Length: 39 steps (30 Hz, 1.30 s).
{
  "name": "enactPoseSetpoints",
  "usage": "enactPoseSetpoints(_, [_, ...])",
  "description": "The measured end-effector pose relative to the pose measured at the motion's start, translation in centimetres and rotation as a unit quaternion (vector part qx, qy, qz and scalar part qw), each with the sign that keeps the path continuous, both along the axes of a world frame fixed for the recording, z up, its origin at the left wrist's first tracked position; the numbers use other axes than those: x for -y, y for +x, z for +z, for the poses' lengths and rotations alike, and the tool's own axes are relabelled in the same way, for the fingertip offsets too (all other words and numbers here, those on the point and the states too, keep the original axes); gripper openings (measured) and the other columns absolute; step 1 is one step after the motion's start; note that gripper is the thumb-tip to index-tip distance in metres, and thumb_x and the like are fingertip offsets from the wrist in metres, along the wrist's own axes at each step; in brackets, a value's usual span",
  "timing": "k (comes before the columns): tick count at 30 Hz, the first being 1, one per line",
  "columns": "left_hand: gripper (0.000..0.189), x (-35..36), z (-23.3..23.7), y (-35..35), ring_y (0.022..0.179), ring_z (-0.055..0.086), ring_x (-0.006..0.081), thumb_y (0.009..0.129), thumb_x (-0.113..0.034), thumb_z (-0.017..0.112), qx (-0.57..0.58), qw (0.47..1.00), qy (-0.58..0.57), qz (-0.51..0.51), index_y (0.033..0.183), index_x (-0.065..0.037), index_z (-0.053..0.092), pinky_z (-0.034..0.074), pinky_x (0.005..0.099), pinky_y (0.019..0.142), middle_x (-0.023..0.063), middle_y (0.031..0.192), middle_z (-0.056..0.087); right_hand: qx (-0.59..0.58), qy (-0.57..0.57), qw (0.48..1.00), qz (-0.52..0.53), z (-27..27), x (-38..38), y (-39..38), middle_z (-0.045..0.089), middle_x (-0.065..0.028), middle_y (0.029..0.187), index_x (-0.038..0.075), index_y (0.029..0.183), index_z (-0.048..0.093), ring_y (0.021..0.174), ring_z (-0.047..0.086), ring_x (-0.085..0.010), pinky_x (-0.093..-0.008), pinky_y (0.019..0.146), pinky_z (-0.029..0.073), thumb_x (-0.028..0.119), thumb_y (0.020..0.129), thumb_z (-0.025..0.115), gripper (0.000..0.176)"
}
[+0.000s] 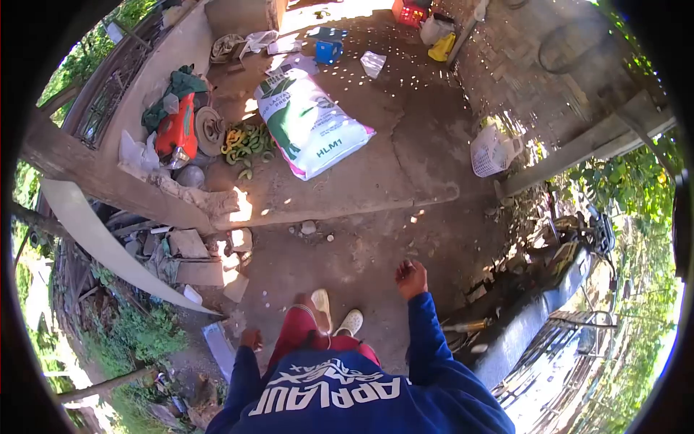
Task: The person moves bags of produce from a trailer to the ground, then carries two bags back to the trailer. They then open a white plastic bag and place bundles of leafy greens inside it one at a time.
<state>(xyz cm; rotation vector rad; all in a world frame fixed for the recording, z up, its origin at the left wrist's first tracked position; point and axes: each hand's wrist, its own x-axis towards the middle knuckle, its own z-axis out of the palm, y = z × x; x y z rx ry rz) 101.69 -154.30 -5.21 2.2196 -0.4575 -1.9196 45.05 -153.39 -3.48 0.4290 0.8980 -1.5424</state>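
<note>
My right hand hangs in front of me to the right over the dirt ground, its fingers loosely curled and a little apart, with nothing visible in it. My left hand is low beside my red trouser leg; its fingers are small and partly hidden, and no held thing shows. Ahead on the raised floor lies a full white and green sack printed HLM1. To its left rests a pile of green and yellow bananas. Neither hand touches these.
A red machine with a wheel stands by the left wall. A white plastic basket is at the right, with a motorcycle nearer me. A low concrete edge crosses ahead. Blue container and red crate are farther back.
</note>
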Motion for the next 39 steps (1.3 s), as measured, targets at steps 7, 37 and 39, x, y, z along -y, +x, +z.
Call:
enactPoseSetpoints(7, [0.013,12.5,-12.2,-3.7,0.040,0.042,0.0195,0.076,-0.025,0.048,-0.201,0.975,-0.094,-0.016,0.069,-0.013,0.050,0.031,0.0330,0.035,0.0067,0.054,0.046,-0.019,-0.008,0.989,0.148,0.1,20.2,2.3,0.060,-0.0036,0.073,0.009,0.075,0.057,0.069,0.059,-0.0167,-0.0322,0.063,0.049,0.024,0.080,0.048,0.018])
enactPoseSetpoints(37, [0.020,49.6,4.1,-13.3,0.038,0.044,0.0181,0.072,-0.026,0.051,0.055,0.992,0.093,0.063,0.062,-0.008,0.050,0.035,0.0333,0.034,0.0055,0.050,0.046,-0.154,0.120,0.882,0.429,4.1,68.4,0.9,0.055,-0.0038,0.081,0.008,0.096,0.054,0.072,0.054,-0.0166,-0.0311,0.062,0.045,0.034,0.081,0.051,0.031])
enactPoseSetpoints(39, [0.023,53.5,5.2,-14.8,0.041,0.047,0.0196,0.075,-0.027,0.048,0.081,0.994,-0.037,0.056,0.065,-0.008,0.052,0.036,0.0353,0.038,0.0072,0.052,0.048,-0.192,0.115,0.851,0.475,6.9,74.0,2.2,0.055,-0.0051,0.084,0.008,0.097,0.054,0.072,0.054,-0.0172,-0.0312,0.061,0.044,0.033,0.080,0.051,0.030])
